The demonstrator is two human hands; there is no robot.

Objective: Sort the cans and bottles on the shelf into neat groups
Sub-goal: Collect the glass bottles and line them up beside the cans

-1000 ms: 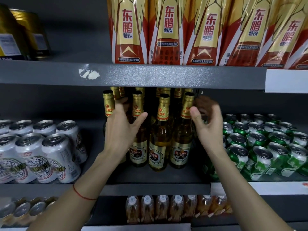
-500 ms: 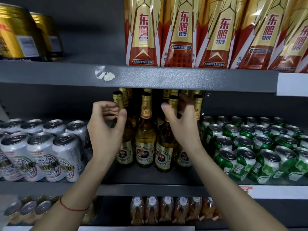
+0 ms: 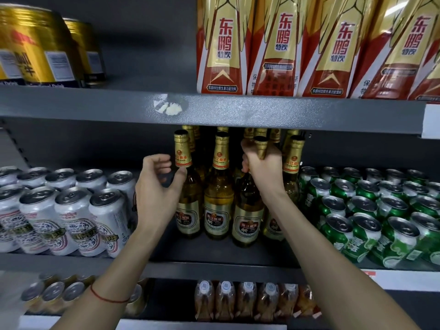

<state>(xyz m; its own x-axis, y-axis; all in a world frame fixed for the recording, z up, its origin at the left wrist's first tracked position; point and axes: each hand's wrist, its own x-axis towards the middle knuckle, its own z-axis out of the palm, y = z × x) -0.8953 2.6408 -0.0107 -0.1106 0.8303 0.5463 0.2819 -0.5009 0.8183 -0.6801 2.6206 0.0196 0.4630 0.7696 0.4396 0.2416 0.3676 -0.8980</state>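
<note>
Right at the bottle neck the right hand is gripping, the left hand is hovering loosely curled beside another, probably lining up the middle shelf row next.

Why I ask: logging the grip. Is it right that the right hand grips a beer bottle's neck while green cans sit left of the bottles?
Not quite. The head view shows the right hand gripping a beer bottle by the neck, but the green cans sit right of the bottles; white cans are left.

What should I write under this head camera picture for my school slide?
Right hand grips a gold-foiled beer bottle by its neck; left hand curls beside another bottle.
</note>
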